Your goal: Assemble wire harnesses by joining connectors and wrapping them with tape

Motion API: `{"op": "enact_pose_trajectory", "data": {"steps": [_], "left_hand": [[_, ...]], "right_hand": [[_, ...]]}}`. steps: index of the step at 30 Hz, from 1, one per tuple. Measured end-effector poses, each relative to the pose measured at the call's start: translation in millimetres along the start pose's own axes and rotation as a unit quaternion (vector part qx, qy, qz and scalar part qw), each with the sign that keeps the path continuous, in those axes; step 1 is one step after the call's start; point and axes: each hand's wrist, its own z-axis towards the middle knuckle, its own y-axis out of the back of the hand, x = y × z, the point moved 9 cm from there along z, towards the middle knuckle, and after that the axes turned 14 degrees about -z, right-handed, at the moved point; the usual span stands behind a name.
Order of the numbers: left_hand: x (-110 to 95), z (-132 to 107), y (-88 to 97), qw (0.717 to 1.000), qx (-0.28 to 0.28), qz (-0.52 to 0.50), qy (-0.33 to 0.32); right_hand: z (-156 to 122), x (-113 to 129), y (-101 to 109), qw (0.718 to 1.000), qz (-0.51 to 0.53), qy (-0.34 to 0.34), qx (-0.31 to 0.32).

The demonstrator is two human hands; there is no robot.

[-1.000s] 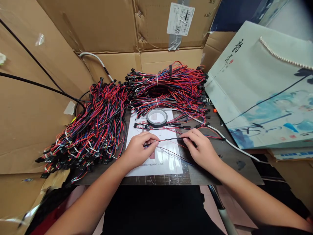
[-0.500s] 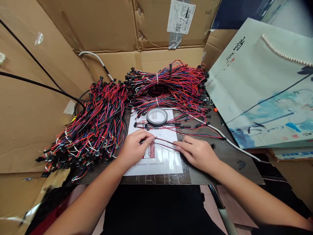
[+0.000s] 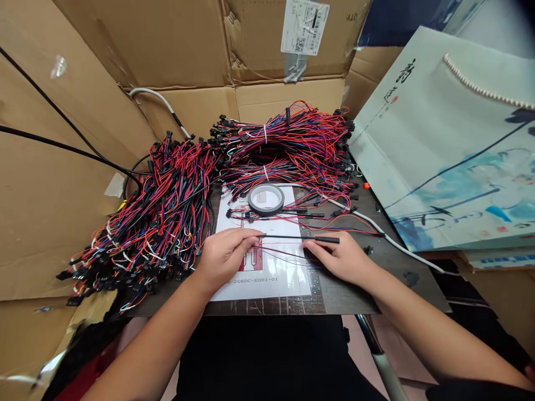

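Above the printed sheet [image 3: 288, 281], my left hand [image 3: 225, 256] pinches one end of a wire harness [image 3: 282, 238]. A straight black lead runs from those fingertips to the right, ending in a thicker black sleeve or plug [image 3: 327, 240] that lies across the fingers of my right hand [image 3: 345, 260]. Thin red and dark wires sag between both hands, and my right fingers are closed on them. How they pass through the right palm is hidden. Just beyond the hands, a roll of dark tape [image 3: 266, 211] lies flat on the sheet, close to several loose harnesses [image 3: 301, 213].
A big heap of red, blue and black wire harnesses [image 3: 171, 206] covers the left of the table [image 3: 355, 295]. Tied bundles [image 3: 288, 136] lie at the back. A white cable [image 3: 401, 250] crosses the right side, near a pale paper bag [image 3: 455, 145]. Cardboard walls [image 3: 146, 44] enclose the table.
The black lead with its thicker end now stretches across to my right hand and shows above its fingers. My right hand has moved slightly right, and its fingers have shifted along the wires.
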Motion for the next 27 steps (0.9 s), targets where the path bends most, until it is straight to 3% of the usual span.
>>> {"op": "enact_pose_trajectory", "data": {"steps": [5,7,11,14,23,27], "left_hand": [[14,0,15.0,0.992,-0.086,-0.064,0.071],[7,4,13.9,0.995,-0.059,-0.067,0.054],[-11,6,-7.1,0.994,0.100,-0.047,0.010],[-9,0,-20.4,0.983,0.175,0.047,0.017],[8,11,-21.7,0.964,0.138,0.224,0.017],[13,14,-20.8,0.964,0.139,0.224,0.035]], "right_hand": [[-11,27,-11,0.984,-0.105,0.136,0.040],[-12,30,-12,0.974,-0.169,0.151,0.026],[-9,18,1,0.939,-0.326,0.095,-0.050],[-13,7,13,0.913,-0.390,0.079,-0.088],[-32,-23,26,0.888,-0.437,0.109,-0.090],[-35,-31,28,0.895,-0.425,0.110,-0.079]]}}
